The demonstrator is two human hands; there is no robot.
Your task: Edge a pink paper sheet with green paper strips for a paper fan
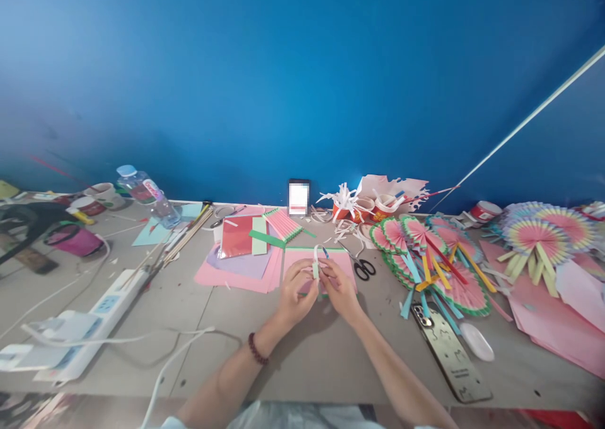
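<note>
My left hand (pixel 299 287) is closed in a pinch on a narrow white strip (pixel 317 251) that curls up above the fingers. A small pale green piece (pixel 316 269) shows between the two hands. My right hand (pixel 339 285) meets the left, its fingertips pinched at the strip's other side. A small blue tip (pixel 325 252) sticks up by the right fingers; its kind is unclear. Below the hands lies a pink sheet with green edging (pixel 344 264). Black-handled scissors (pixel 364 269) rest just right of it.
Left are stacked coloured papers (pixel 236 271), a pleated pink-green paper (pixel 282 226), a water bottle (pixel 150 193) and a power strip (pixel 101 319). Paper fans (pixel 439 252), a phone (pixel 451 353) and a white mouse (pixel 477 341) lie right. Paper cups (pixel 384 207) and a small screen (pixel 299 198) stand behind.
</note>
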